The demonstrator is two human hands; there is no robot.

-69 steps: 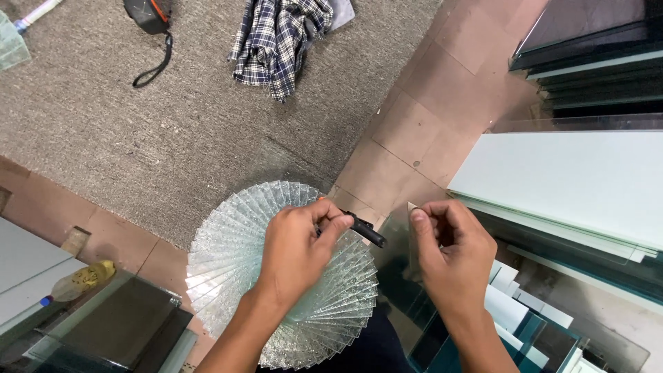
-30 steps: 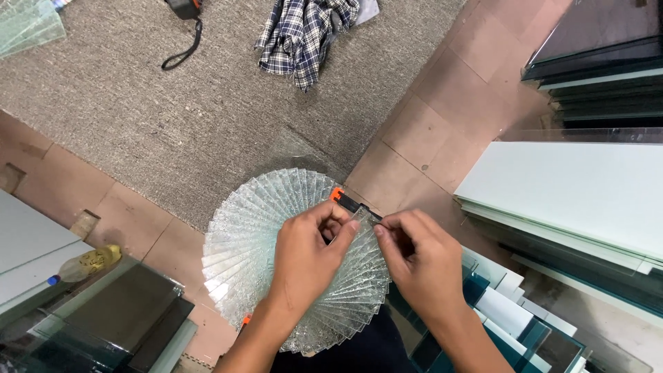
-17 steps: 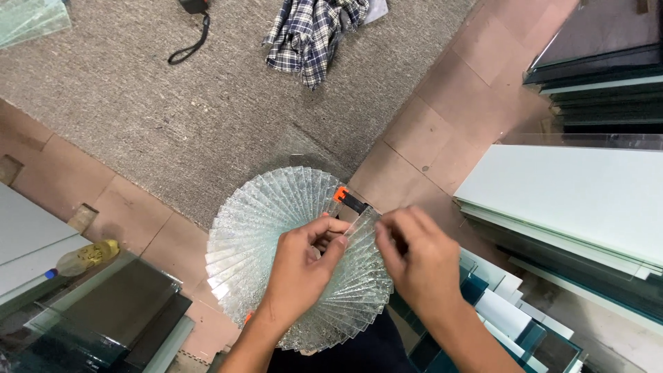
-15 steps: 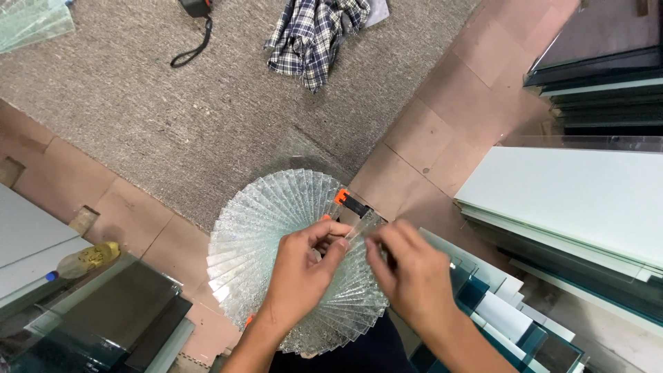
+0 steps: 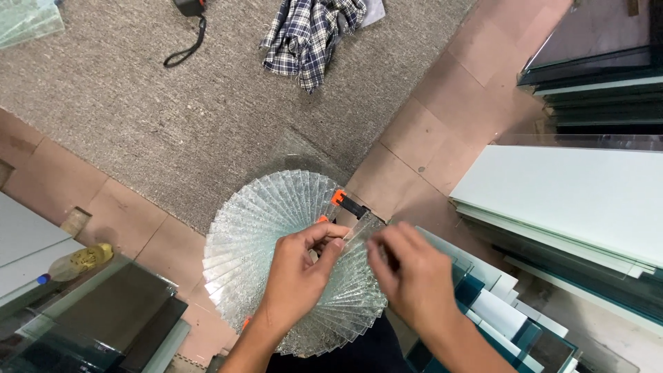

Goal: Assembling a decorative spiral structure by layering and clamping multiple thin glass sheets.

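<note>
Directly under left hand [image 5: 300, 269]: glass fan [image 5: 269, 235], touching.

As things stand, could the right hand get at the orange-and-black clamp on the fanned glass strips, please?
Probably yes: the right hand sits just below the clamp at the edge of the glass fan, with nothing between them.

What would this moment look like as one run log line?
left hand: fingers pinch clamp on fanned glass strips | right hand: on fan's right edge, blurred | floor: plaid shirt, tape measure
</note>
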